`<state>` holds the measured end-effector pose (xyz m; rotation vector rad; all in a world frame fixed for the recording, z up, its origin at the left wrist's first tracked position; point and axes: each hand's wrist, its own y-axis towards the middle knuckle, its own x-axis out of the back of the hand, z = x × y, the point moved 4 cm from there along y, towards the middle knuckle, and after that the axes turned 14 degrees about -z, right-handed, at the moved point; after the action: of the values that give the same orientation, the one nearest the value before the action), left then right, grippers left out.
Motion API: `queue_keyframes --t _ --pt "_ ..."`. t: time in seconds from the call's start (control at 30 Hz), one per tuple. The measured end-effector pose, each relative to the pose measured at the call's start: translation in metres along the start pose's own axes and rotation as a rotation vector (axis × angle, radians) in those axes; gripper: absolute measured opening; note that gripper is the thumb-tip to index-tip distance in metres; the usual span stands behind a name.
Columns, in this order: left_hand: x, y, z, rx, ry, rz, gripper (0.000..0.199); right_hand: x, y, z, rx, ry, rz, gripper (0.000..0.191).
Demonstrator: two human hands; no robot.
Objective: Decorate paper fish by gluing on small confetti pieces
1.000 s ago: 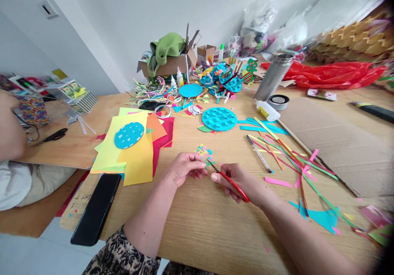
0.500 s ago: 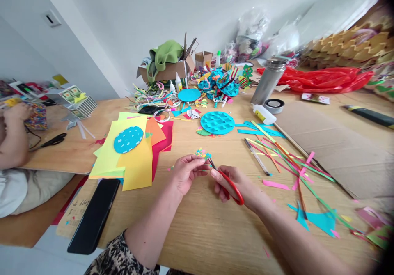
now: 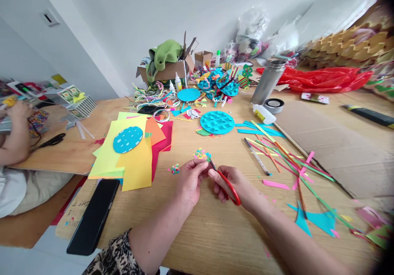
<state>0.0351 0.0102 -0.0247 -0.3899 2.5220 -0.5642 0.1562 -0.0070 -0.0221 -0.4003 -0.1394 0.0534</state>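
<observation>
Red-handled scissors (image 3: pixel 229 184) are gripped in my right hand (image 3: pixel 226 180), their dark blades pointing up and left. My left hand (image 3: pixel 192 176) is closed in a pinch right by the blade tips; whatever lies between its fingertips is too small to make out. Just beyond the fingertips is a little heap of colourful paper snippets (image 3: pixel 200 153), yellow, pink and blue. A second, smaller cluster of paper snippets (image 3: pixel 175 168) lies left of my left hand.
Coloured paper sheets (image 3: pixel 138 166) with a dotted blue oval (image 3: pixel 128 139) lie left, above a black phone (image 3: pixel 93 217). A blue textured disc (image 3: pixel 217 122) is ahead. Paper strips (image 3: pixel 286 152), a pen (image 3: pixel 257 156) and cardboard (image 3: pixel 335 143) are right. Another person's arm (image 3: pixel 14 135) shows far left.
My left hand has shifted slightly right and down, showing more of the snippet heap and the small cluster beside it. The scissors have moved slightly left.
</observation>
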Motion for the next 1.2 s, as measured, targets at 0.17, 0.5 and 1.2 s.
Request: queue_keyframes --t 0.17,0.5,1.2 --pt "-0.0012 -0.0019 0.0019 0.019 -0.005 0.013 0.023 -0.0015 0.0013 -0.0021 0.004 0.001 -0.005 0.056" --pt "-0.002 -0.0027 0.003 0.021 -0.007 0.017 0.021 -0.0011 0.0018 -0.0035 0.005 0.001 -0.009 0.056" --pt "-0.0019 -0.0043 0.0016 0.016 0.022 -0.001 0.021 -0.0009 0.0027 -0.0056 -0.011 -0.059 -0.053 0.054"
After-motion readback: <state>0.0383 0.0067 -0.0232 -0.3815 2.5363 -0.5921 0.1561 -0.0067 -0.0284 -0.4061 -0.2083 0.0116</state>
